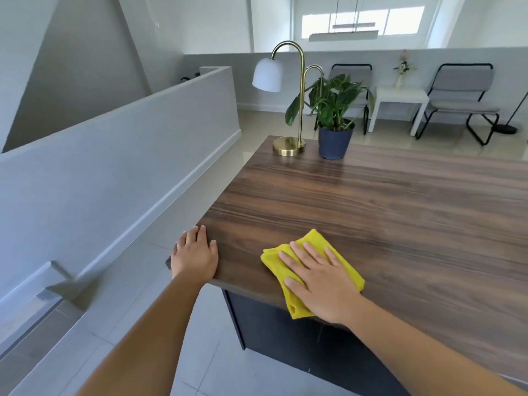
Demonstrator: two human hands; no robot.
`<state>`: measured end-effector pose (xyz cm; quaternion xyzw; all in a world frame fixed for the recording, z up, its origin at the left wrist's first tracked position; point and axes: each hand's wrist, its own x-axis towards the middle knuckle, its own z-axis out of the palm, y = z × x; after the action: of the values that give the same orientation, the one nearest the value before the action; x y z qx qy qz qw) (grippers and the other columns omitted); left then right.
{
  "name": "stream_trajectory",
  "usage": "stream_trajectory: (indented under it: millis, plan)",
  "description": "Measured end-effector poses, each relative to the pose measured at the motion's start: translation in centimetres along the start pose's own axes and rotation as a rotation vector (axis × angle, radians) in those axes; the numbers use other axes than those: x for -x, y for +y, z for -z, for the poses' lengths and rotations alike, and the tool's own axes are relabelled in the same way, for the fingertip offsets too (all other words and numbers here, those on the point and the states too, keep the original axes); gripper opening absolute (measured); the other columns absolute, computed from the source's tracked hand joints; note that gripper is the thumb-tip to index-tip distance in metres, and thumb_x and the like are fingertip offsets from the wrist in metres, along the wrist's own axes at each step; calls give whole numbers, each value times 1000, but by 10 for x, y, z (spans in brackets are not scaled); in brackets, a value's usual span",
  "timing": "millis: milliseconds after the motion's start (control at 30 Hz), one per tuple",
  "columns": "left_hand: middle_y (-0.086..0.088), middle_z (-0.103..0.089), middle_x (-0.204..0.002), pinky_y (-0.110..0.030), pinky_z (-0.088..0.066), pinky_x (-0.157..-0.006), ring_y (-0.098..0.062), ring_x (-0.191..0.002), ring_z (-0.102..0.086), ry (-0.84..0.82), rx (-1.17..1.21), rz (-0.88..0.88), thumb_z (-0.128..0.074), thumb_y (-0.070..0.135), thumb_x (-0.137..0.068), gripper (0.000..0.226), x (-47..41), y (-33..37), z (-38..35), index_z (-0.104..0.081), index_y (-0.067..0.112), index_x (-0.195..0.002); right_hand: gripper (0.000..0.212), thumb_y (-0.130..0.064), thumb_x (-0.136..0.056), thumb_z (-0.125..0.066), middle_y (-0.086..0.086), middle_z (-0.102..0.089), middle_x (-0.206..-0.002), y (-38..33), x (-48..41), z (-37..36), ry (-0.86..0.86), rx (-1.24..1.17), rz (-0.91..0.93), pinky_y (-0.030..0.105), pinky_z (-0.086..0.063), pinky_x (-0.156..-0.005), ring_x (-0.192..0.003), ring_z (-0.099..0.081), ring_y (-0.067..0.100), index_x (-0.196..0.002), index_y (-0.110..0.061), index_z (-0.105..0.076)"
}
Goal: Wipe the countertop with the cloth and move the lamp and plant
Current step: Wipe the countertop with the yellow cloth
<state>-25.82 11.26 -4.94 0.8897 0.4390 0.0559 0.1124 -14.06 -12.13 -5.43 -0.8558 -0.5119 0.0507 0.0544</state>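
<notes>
Flattened palm-down, the right hand (320, 281) presses on the yellow cloth (311, 270) with fingers spread and extended — nothing is pinched, the cloth is simply pinned under the open palm. That cloth is a bright, folded square of soft fabric, its layered edges showing at the near-left corner, where it overhangs the front edge of the countertop (385, 201) slightly. To the left of this hand, the left hand (195, 254) rests open on the countertop's near-left corner, fingers loosely together and curling over the edge, holding nothing. The countertop is dark wood with a strong streaked grain running across it. Well beyond both hands, at the far-left corner of the surface, stands the lamp (288, 101) — a brass round base, a curved brass stem, and a white dome shade hanging off to the left. Just beside it on the right stands the plant (333, 107), broad green leaves rising from a dark blue pot; some leaves overlap the lamp's stem.
</notes>
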Motion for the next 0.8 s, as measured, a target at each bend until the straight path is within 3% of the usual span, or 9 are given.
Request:
stream_trajectory:
  millis: [133,233,333,400,467,533,633,800]
  plan:
    - [-8,-13,-160,-41,-10,-121,-24,-148,-11,-16,-16,-43,-21,42,-99,60,-11,29,-11,-15,12,-151,86,-74,-54,41,-24,22,-150,77,80,10,-17,47,-235,34,9,-117,-146,14,6,-135,-59,18]
    - [-7,-12,-161,-40,-9,-122,-22,-149,-9,-18,-26,-82,-20,42,-99,61,-19,37,-14,-12,10,-151,77,-75,-57,39,-23,27,-149,106,111,11,-49,54,-324,34,9,-116,-145,19,8,-132,-60,25]
    - [-6,-12,-161,-38,-8,-122,-20,-149,-7,-26,-17,-94,-20,42,-99,61,-22,37,-15,-11,10,-151,58,-72,-82,16,-16,0,-157,108,107,5,-23,95,-343,37,-2,-113,-148,-7,17,-138,-58,21]
    - [-5,-11,-161,-37,-7,-122,-19,-149,-7,-30,2,-102,-20,41,-100,61,-21,35,-13,-11,11,-152,55,-64,-93,-2,-8,-28,-155,97,89,5,-26,132,-317,40,-16,-107,-140,-35,23,-147,-50,4]
    - [-3,-11,-161,-36,-7,-121,-17,-149,-7,-35,24,-123,-21,40,-100,60,-21,31,-11,-12,12,-152,55,-59,-96,-9,-4,-42,-149,75,58,5,-24,133,-222,41,-23,-102,-132,-48,24,-149,-43,-10]
    - [0,-11,-161,-35,-8,-121,-16,-149,-8,-41,36,-151,-21,40,-100,58,-18,26,-8,-12,15,-152,62,-64,-92,2,-6,-28,-155,42,23,11,-70,98,-99,40,-16,-113,-141,-35,24,-149,-41,-10]
    - [2,-9,-161,-33,-6,-120,-14,-149,-6,-37,30,-137,-21,40,-100,58,-16,8,-4,-10,17,-152,80,-68,-73,19,-11,6,-161,-7,-34,9,-83,19,108,44,2,-118,-149,4,17,-148,-45,4]
    - [5,1,-162,-34,-2,-121,-12,-149,4,-83,13,-99,-15,46,-99,61,-19,-15,-1,0,20,-152,56,-56,-96,-13,-11,7,-161,-61,-135,1,-72,-37,101,47,3,-119,-149,7,15,-149,-43,-1]
